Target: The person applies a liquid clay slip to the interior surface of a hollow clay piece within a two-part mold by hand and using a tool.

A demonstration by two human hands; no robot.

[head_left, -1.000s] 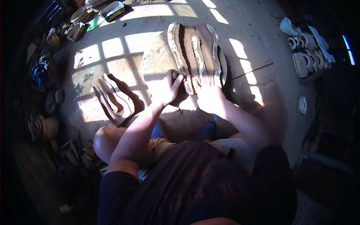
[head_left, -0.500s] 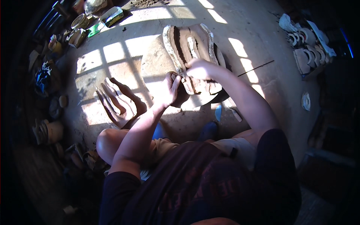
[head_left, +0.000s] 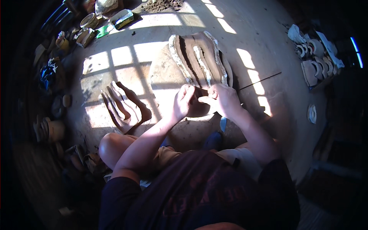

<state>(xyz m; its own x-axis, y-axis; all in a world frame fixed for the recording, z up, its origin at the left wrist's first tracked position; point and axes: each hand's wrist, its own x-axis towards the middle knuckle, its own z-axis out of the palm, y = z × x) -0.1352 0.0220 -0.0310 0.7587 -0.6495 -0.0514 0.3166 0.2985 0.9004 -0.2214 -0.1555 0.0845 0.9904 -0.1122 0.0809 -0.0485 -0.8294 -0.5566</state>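
Note:
A grooved brown clay form (head_left: 212, 51) with pale, rough ridges rests on a round board (head_left: 163, 69) in front of me. At its near left corner my left hand (head_left: 184, 101) is closed, fingers curled and thumb up against them. My right hand (head_left: 225, 100) is closed too, at the near right end of the form, with one digit pointing toward the left hand. What either hand pinches is hidden by the fingers and bright sunlight. To the left, a smaller wavy clay piece (head_left: 124, 109) with similar grooves lies on the floor.
A blue flat tool (head_left: 223, 123) lies by the board's near edge. A thin dark rod (head_left: 260, 81) is to its right. Curved clay pieces (head_left: 316, 67) stand at the far right, near a pale ring (head_left: 312, 114). Pots, a box (head_left: 122, 18) and a clay heap (head_left: 163, 4) line the back.
My right hand has come back toward me from the middle of the clay form to its near end. The left hand has shifted slightly nearer and right. The view has tilted a little.

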